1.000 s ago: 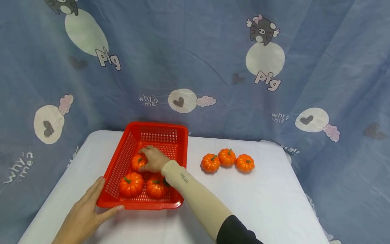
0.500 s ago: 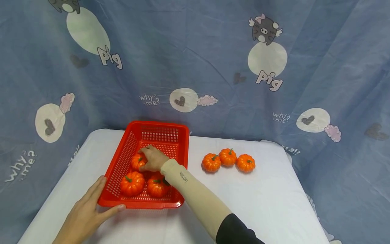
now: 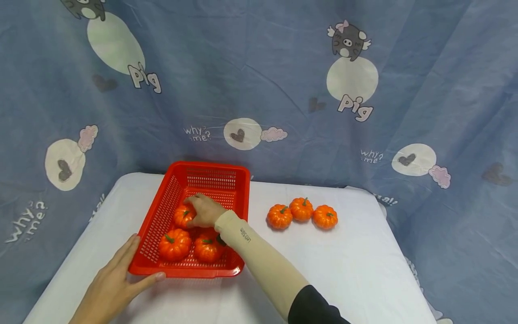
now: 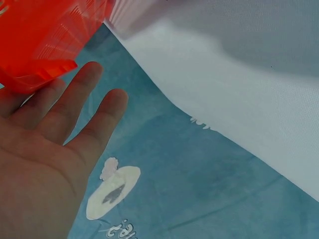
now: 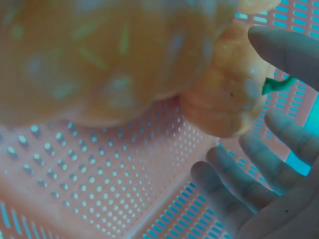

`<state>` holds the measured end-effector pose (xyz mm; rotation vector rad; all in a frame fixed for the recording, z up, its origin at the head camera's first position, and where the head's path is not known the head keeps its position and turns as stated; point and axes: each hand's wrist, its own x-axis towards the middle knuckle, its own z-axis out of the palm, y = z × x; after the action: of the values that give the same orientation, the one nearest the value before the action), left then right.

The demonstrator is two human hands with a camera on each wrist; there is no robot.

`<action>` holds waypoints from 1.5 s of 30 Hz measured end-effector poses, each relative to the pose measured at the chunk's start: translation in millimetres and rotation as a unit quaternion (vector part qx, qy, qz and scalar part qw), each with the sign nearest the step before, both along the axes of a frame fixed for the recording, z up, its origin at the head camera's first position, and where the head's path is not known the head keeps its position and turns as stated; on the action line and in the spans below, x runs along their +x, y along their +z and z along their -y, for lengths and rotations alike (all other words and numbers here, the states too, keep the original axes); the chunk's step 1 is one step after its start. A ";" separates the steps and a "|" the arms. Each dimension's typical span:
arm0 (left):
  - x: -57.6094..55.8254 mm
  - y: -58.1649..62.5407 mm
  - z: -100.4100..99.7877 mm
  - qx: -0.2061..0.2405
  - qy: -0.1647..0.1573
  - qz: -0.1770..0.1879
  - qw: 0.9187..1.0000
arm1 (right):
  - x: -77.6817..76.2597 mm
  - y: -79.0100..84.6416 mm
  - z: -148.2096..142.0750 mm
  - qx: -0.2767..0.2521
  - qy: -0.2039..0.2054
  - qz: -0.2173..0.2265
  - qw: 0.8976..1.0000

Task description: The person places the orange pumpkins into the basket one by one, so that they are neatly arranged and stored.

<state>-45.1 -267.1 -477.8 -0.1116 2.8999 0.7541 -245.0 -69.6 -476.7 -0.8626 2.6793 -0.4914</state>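
My right hand (image 3: pixel 205 211) reaches into a red plastic basket (image 3: pixel 244 191) and holds a small orange pumpkin (image 3: pixel 180 218) with a green stem, fingers over its far side and thumb at its near side. In the right wrist view, the fingers curve beside that pumpkin (image 5: pixel 224 94), and a nearer pumpkin (image 5: pixel 99 55) fills the upper left. Two more pumpkins, one at left (image 3: pixel 175 245) and one at right (image 3: pixel 207 249), lie in the basket's front part. My left hand (image 3: pixel 107 285) rests at the basket's front left corner, fingers extended along the outside and thumb by the front rim.
Three small orange pumpkins, one at left (image 3: pixel 279 217), one in the middle (image 3: pixel 301 209) and one at right (image 3: pixel 325 217), sit in a row on the white tabletop (image 3: pixel 344 270) right of the basket. A blue printed cloth (image 3: pixel 283 67) hangs behind the table.
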 end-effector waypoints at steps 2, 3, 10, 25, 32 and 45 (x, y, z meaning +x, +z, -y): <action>-0.1 -0.7 0.3 0.000 0.000 -0.001 1.000 | -0.3 2.3 -2.4 -0.005 0.002 -0.002 1.000; 0.0 -1.1 0.4 0.000 0.000 -0.002 1.000 | 0.1 3.8 -4.0 -0.007 0.002 -0.003 1.000; 0.5 -3.5 -0.3 -0.008 -0.005 -0.010 1.000 | 9.8 20.2 -18.3 -0.013 0.004 -0.016 1.000; -2.5 -2.5 0.4 -0.016 0.000 0.004 1.000 | 24.4 48.3 -59.4 -0.068 -0.005 -0.084 0.994; -1.8 -0.6 0.8 -0.014 -0.003 -0.005 1.000 | 31.6 55.9 -85.6 -0.162 -0.028 -0.123 0.979; -0.3 -2.5 1.4 -0.013 0.000 -0.010 1.000 | 33.6 52.0 -129.5 -0.224 -0.066 -0.179 0.956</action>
<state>-45.4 -268.4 -480.3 -0.1081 2.9300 0.7221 -211.4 59.9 -424.7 -0.9667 3.0218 -1.1028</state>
